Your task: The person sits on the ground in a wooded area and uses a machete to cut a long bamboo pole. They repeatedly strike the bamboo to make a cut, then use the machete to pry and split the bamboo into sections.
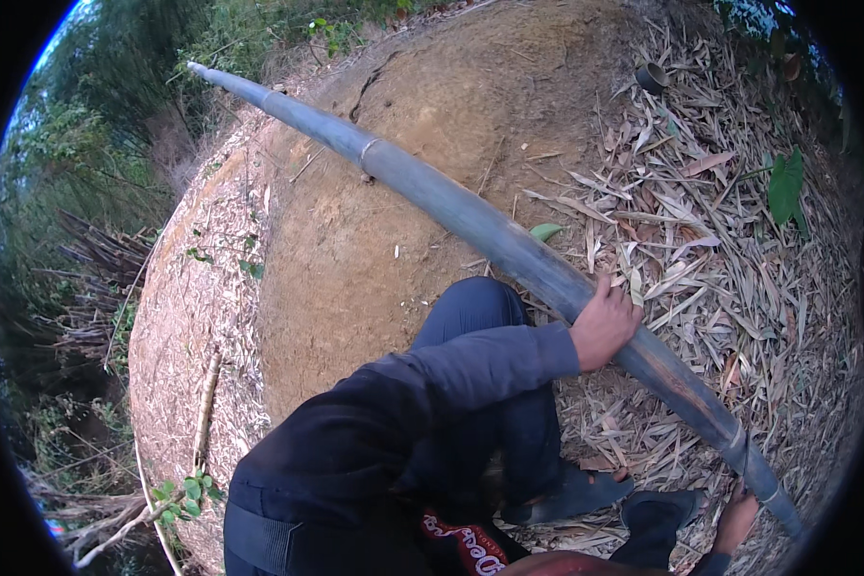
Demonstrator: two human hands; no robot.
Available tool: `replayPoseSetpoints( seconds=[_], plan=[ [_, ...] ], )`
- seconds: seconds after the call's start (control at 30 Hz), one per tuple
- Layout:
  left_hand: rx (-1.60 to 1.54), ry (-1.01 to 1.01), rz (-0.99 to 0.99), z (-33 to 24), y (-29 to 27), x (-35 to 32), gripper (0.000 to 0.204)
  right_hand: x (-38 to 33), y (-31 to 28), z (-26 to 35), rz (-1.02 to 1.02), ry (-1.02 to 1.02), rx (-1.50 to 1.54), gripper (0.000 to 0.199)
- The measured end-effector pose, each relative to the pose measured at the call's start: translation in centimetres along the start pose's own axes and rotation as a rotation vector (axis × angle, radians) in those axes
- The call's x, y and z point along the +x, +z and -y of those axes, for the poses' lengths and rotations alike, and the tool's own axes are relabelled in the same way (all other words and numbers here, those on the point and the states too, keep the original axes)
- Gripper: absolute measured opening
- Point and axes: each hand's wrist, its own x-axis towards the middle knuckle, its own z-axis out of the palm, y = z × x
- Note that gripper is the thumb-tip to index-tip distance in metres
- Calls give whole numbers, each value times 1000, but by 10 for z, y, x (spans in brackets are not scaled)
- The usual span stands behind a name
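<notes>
A long grey-green bamboo pole (461,213) slants across the view from the far left to the near right, with ringed joints along it. My left hand (607,323) is closed over the pole right of the middle, its arm in a dark sleeve. Close to the pole's near end, my right hand (736,521) grips it from the near side; part of its fingers is hidden by the pole. A brownish scuffed patch marks the bamboo between my two hands. My bent knee (475,302) is beside the pole, and dark footwear (571,494) shows below it.
Dry bamboo leaves (682,240) litter the ground on the right, around a short dark hollow ring (653,78). Bare brown earth (355,278) spreads beyond my knee. A stack of sticks (106,278) and a cut branch (206,408) lie to the left.
</notes>
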Motion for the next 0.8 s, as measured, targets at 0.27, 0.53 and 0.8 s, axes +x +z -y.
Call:
replayPoseSetpoints(
  seconds=[0.27,0.53,0.8],
  plan=[
    [40,-15,29,3,6,-5,34,-14,-45,104,257,-7,140,55],
    [60,-15,22,1,4,-2,31,-21,-44,97,276,59,-14,47],
    [61,-22,33,1,4,-2,34,-23,-34,86,309,89,-88,46]
  ],
)
